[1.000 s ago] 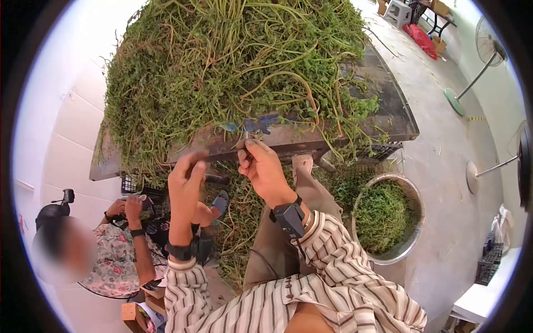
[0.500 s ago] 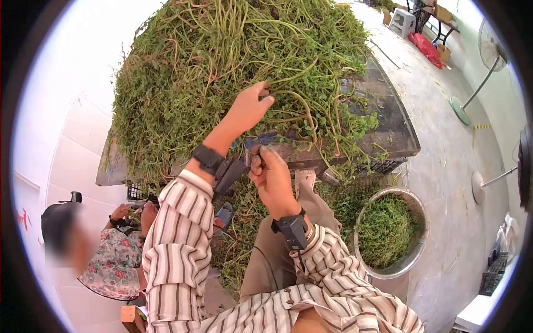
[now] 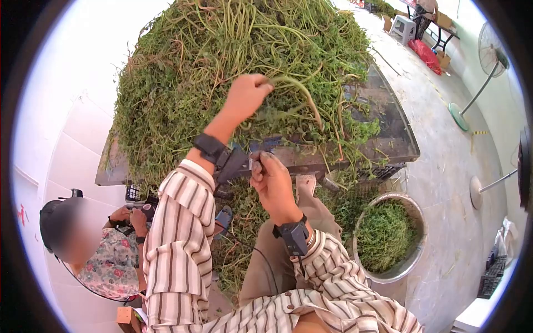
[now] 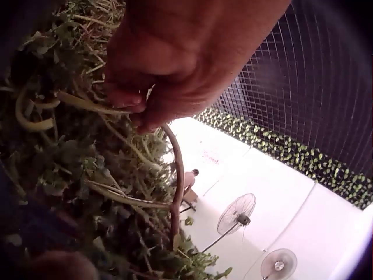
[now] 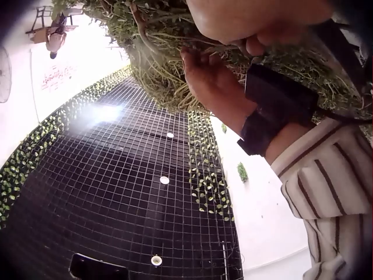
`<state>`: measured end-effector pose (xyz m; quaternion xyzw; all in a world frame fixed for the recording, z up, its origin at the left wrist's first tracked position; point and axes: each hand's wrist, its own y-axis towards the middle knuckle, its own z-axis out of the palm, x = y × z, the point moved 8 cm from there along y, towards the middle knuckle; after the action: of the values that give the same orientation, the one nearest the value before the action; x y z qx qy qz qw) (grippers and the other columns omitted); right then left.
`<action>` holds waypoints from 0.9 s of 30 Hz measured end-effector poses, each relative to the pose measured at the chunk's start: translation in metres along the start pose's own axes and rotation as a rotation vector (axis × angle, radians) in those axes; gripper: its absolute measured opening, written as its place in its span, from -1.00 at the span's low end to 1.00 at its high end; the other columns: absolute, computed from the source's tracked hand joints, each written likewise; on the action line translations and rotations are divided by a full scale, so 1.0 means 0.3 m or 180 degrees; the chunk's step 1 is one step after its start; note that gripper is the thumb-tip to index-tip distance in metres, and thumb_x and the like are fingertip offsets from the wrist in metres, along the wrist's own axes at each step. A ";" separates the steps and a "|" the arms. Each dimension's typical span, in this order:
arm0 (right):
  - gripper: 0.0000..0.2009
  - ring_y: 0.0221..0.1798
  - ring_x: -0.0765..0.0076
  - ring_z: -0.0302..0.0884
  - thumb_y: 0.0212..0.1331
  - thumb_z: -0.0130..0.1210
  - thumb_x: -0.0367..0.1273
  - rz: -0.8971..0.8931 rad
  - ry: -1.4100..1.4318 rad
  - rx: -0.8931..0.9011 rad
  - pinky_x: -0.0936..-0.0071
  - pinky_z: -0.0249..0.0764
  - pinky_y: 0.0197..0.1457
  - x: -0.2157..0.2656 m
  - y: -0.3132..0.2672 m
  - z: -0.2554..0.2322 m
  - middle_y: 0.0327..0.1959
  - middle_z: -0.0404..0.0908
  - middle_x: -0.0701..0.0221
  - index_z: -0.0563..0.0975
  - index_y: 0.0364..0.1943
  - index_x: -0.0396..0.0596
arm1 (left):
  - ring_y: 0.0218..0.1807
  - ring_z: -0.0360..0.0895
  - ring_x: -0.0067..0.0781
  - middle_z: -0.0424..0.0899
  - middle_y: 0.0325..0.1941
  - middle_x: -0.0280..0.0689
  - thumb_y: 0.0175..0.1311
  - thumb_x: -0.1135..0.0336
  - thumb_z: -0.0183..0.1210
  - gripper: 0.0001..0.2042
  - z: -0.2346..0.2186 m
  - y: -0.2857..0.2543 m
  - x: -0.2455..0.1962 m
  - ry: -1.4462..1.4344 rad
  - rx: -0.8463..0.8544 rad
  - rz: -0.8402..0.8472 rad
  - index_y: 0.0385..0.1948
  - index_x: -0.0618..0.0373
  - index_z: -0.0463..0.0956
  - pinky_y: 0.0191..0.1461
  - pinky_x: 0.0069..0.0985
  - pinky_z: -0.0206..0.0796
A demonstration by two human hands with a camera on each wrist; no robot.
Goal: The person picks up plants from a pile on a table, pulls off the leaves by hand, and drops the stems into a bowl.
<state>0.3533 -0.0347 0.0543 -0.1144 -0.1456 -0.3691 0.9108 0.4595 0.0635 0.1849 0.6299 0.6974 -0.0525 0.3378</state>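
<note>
In the head view my left hand (image 3: 244, 99) reaches over the heap of leafy greens (image 3: 183, 83) on the table. Its thumb and fingers pinch a thick bent stem (image 3: 303, 93), which arches to the right and down. The left wrist view has this stem (image 4: 178, 186) coming out below the fingertips, browner toward its lower end. Closer to my body, my right hand (image 3: 275, 183) is in front of the table's near edge, fingers curled. Between thumb and fingers it pinches a small, pale flat piece (image 3: 251, 164), mostly hidden by the fingers.
A round metal tub (image 3: 420, 238) of cut greens stands at right on the floor. More stems (image 3: 233, 250) lie beneath the dark table (image 3: 388, 122). Another person (image 3: 111, 261) sits at left. Standing fans (image 3: 458, 115) line the right side.
My left hand has gone from beside the right hand up onto the heap and grasped a thick stem, which is now lifting a little. The right hand stays near the table edge.
</note>
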 end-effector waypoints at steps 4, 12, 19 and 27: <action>-0.83 -0.56 0.64 0.18 0.27 -0.17 -0.36 -0.0091 0.0009 -0.0002 0.62 0.17 -0.50 0.011 -0.005 -0.001 -0.61 0.31 0.54 0.40 -0.27 -0.18 | -0.66 0.37 -0.61 0.50 -0.62 -0.32 0.12 0.31 0.13 -0.76 -0.158 -0.011 0.053 -0.1258 -0.0421 -0.0773 -0.29 0.32 0.54 -0.59 -0.62 0.20; -0.82 -0.56 0.64 0.20 0.27 -0.12 -0.34 -0.0190 0.0038 0.0122 0.64 0.19 -0.51 0.024 -0.007 0.006 -0.61 0.33 0.54 0.43 -0.26 -0.18 | -0.71 0.33 -0.66 0.47 -0.62 -0.38 0.13 0.38 0.16 -0.81 -0.504 -0.130 0.120 -0.2355 -0.1806 -0.0596 -0.30 0.31 0.50 -0.63 -0.69 0.21; -0.83 -0.56 0.63 0.19 0.28 -0.13 -0.35 -0.0060 -0.0135 0.0134 0.61 0.18 -0.50 -0.023 -0.004 0.029 -0.60 0.34 0.53 0.43 -0.26 -0.17 | -0.60 0.36 -0.66 0.52 -0.44 -0.25 0.11 0.40 0.17 -0.80 -0.877 -0.191 0.059 -0.2507 -0.2723 0.0342 -0.29 0.37 0.51 -0.54 -0.69 0.30; -0.83 -0.55 0.62 0.22 0.27 -0.12 -0.35 0.0091 -0.0144 0.0181 0.62 0.21 -0.50 -0.099 0.006 0.048 -0.58 0.36 0.52 0.43 -0.28 -0.17 | -0.54 0.33 -0.67 0.54 -0.30 -0.18 0.15 0.44 0.14 -0.77 -1.075 -0.343 -0.010 -0.2537 -0.2915 0.0932 -0.22 0.42 0.48 -0.44 -0.72 0.28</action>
<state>0.3315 -0.0099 0.0572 -0.0988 -0.1750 -0.3490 0.9153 0.2348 0.2011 0.3973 0.4422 0.3759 0.0677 0.8115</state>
